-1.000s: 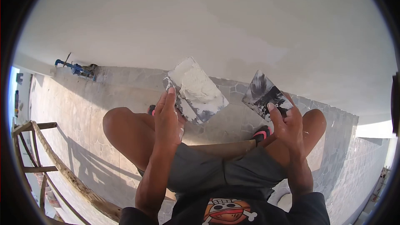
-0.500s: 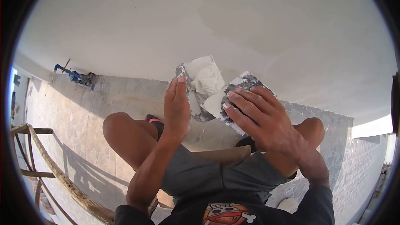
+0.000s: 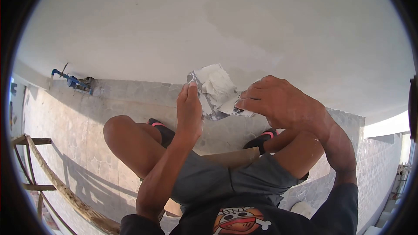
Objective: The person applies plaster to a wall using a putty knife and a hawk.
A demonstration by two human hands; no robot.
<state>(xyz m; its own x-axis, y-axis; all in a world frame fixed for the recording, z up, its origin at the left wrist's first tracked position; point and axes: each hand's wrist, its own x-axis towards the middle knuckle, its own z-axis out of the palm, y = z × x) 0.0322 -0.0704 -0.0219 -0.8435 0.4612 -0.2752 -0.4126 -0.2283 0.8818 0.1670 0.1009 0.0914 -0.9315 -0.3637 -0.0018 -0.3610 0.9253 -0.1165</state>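
Putty, a white wet heap, sits on the flat plate that the left hand props up from below and behind, its fingers straight and pressed together against the plate's back edge, thumb hidden, so how firmly it grips I cannot tell; the right hand is curled shut over a second blade, of which only a smeared corner shows beyond the fingertips, and that corner touches the plate's lower right edge just under the putty; a second ago the two tools were well apart, each held out flat and the second blade's dark, streaked face fully in view; half a second ago the right hand had swung across with its fingers spread over the blade; now the knuckles are turned upward and the blade is tipped steeply against the plate, which I judge to mean that putty is being scraped or gathered off the plate; beyond the fingers rises the pale wall; below the wrists are bent knees, grey shorts and a wooden plank.
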